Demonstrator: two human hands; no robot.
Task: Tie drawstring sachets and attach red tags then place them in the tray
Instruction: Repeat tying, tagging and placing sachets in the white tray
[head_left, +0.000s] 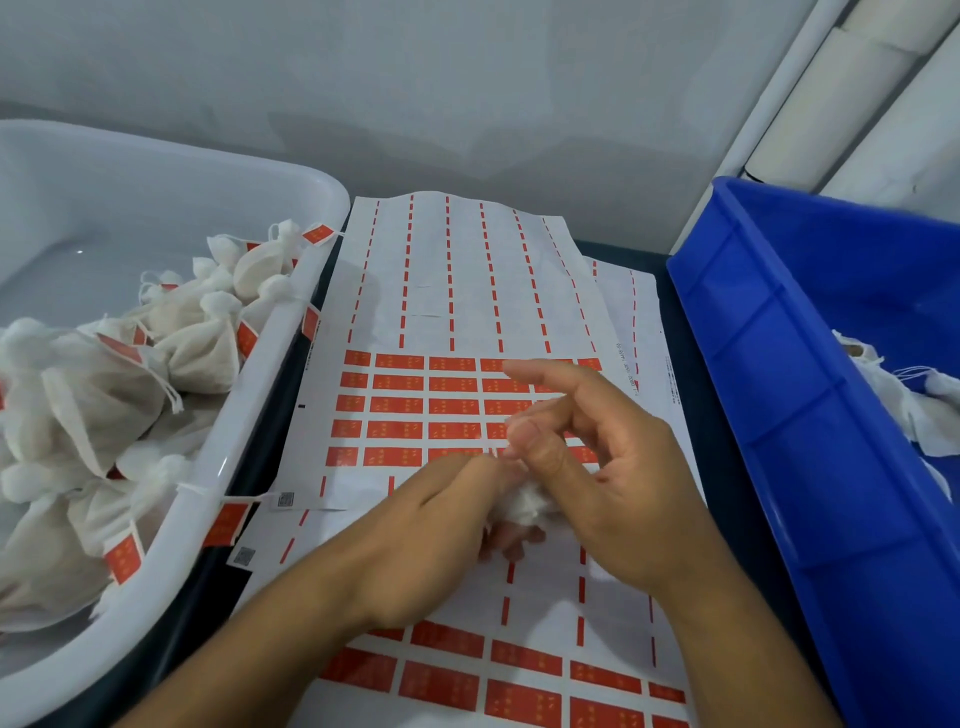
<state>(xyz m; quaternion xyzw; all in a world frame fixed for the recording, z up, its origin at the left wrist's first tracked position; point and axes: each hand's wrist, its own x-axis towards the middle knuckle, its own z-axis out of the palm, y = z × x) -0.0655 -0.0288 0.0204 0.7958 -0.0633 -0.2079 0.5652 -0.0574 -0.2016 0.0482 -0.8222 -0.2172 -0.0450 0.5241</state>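
Both hands meet over the sticker sheet (467, 405) in the middle of the table: the left hand (431, 525) and right hand (613, 467) pinch a small white sachet (527, 504) between them. Tied sachets (130, 364) fill the white tray (291, 322) at the left edge, and a blue bin (779, 364) sits at the right edge.

Left hand (441, 525) and right hand (597, 467) meet fingertip to fingertip, right forefinger raised, both forearms bare.
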